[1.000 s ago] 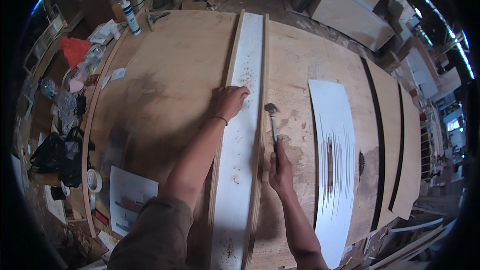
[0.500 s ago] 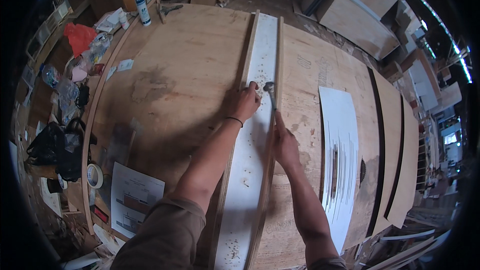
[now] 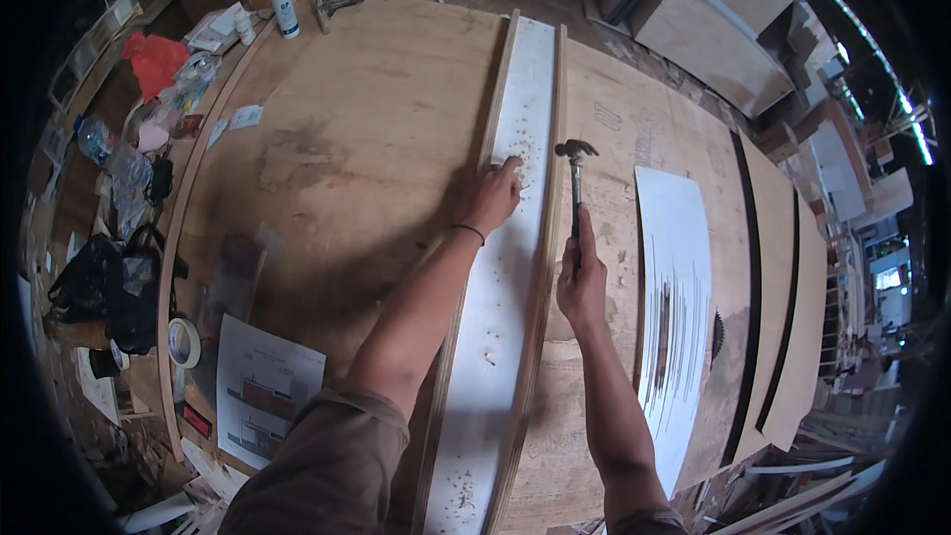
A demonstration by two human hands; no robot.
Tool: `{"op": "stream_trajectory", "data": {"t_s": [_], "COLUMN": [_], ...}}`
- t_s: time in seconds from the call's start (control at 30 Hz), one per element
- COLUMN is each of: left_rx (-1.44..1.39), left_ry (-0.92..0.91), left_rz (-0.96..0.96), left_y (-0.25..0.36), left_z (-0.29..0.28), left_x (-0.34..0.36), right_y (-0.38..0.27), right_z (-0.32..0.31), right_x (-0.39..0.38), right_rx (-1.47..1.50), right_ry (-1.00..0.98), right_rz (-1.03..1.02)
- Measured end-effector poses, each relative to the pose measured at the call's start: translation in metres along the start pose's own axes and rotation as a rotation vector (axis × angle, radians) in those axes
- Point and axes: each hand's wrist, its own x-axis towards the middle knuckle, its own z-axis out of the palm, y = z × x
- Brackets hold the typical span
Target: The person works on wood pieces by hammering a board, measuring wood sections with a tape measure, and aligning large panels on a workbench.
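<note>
A long white-faced board (image 3: 489, 337) with raised wooden strips along both sides runs away from me across the worktable. Small brown bits (image 3: 523, 129) lie scattered on its white face. Over the left strip reaches my left hand (image 3: 492, 196), its fingertips pinched together above the white face; whatever they hold is too small or hidden to name. My right hand (image 3: 582, 282) grips a claw hammer (image 3: 577, 168) by its dark handle, forefinger stretched along it. The hammer's head is up, just right of the board's right strip, apart from my left hand.
A white sheet with dark lines (image 3: 674, 238) lies on the plywood tabletop (image 3: 367, 89), a round saw blade (image 3: 719, 335) beside it. At left are a printed drawing (image 3: 267, 386), a tape roll (image 3: 184, 343), a sealant tube (image 3: 282, 5) and a black plastic bag (image 3: 89, 282).
The hammer has swung away from beside my left hand to the right, its head now past the right strip. My right hand moved right with it; my left hand stays nearly in place.
</note>
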Motion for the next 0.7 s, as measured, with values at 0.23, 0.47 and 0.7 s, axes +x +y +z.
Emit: {"op": "stream_trajectory", "data": {"t_s": [0.23,0.47,0.7], "left_rx": [0.132,-0.025,-0.094], "left_ry": [-0.019,0.019,-0.009], "left_rz": [0.07,0.019,0.003], "left_y": [0.018,0.008,0.004], "left_z": [-0.015,-0.005,-0.003], "left_x": [-0.005,-0.003,0.0], "right_y": [0.026,0.014,0.009], "right_z": [0.0,0.004,0.009], "right_x": [-0.021,-0.021,-0.016], "right_rx": [0.059,-0.083,-0.01], "right_ry": [-0.036,-0.148,0.036], "right_rz": [0.097,0.049,-0.08]}}
